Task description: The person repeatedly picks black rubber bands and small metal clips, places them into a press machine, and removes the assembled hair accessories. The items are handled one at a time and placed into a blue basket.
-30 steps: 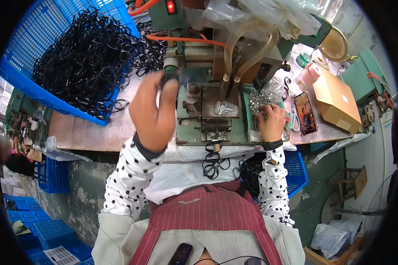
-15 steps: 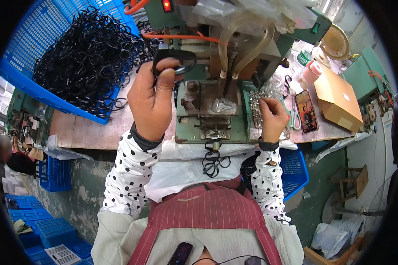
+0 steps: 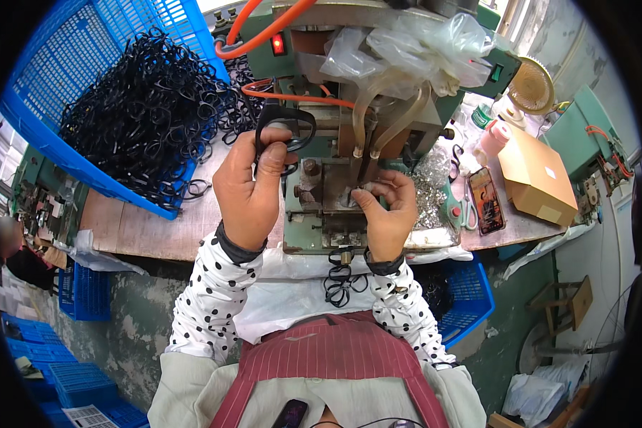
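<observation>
Raised at the left of the bench machine [image 3: 307,235], my left hand [image 3: 248,192] is closed on a black looped handle [image 3: 307,121], thumb against fingers. The loop stands out to the right of the fingertips. My right hand [image 3: 391,217] is at the machine's metal work plate [image 3: 335,177], below two pale tubes [image 3: 399,128]. Its thumb and fingers are pinched together over the plate; whatever they hold is too small to make out. To the right of this hand lies a heap of small silvery metal parts [image 3: 429,185].
A blue crate [image 3: 107,189] full of black looped pieces [image 3: 139,114] leans at the left. On the right are scissors [image 3: 468,212], a phone [image 3: 486,200], a pink bottle [image 3: 495,137] and a cardboard box [image 3: 538,175]. Another blue crate [image 3: 471,292] sits below the bench. Orange hoses [image 3: 264,28] cross overhead.
My right hand has moved left from the small metal parts to the machine's work plate. My left hand still holds the black looped handle, slightly lower in view. The view has shifted a little.
</observation>
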Demonstrator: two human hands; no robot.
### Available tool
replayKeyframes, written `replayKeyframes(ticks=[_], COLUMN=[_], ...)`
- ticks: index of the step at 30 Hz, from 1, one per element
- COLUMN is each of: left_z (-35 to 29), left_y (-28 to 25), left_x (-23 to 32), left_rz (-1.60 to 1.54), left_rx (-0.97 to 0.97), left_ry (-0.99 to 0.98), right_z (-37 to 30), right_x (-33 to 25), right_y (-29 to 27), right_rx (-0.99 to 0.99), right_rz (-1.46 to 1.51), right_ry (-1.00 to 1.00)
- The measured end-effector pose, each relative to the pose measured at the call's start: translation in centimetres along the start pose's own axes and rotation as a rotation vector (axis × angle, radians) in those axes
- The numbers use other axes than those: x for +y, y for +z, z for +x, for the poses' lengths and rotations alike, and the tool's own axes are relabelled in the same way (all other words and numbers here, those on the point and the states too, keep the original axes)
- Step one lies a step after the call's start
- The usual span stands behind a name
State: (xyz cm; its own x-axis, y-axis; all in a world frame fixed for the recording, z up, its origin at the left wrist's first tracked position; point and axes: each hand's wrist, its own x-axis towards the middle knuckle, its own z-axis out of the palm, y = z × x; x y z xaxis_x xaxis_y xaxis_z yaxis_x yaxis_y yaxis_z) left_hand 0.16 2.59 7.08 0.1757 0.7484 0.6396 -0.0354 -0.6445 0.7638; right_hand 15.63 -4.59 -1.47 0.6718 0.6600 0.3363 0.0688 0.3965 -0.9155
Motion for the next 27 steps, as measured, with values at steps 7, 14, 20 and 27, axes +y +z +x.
replayKeyframes(ticks=[7,14,20,27], left_z=[-0.3,-0.1,-0.1,-0.2], left_y=[-0.2,0.1,0.1,-0.2], left_x=[-0.5,-1.0,-0.9,-1.2], left_rz=[-0.009,-0.031,0.024,0.044], left_rx=[-0.009,0.006,-0.009,0.002], left_ry=[0.014,0.072,0.082,0.096], right_z=[-0.1,-0.6,-0.7,-0.7], right_x=[-0.2,1.0,1.4,1.3], right_y=[1.3,1.4,1.8,2.0], right_rx=[0.081,0.138,0.159,0.176], right_rz=[0.073,0.120,0.074,0.242], right_ry=[0.018,0.008,-0.009,0.017])
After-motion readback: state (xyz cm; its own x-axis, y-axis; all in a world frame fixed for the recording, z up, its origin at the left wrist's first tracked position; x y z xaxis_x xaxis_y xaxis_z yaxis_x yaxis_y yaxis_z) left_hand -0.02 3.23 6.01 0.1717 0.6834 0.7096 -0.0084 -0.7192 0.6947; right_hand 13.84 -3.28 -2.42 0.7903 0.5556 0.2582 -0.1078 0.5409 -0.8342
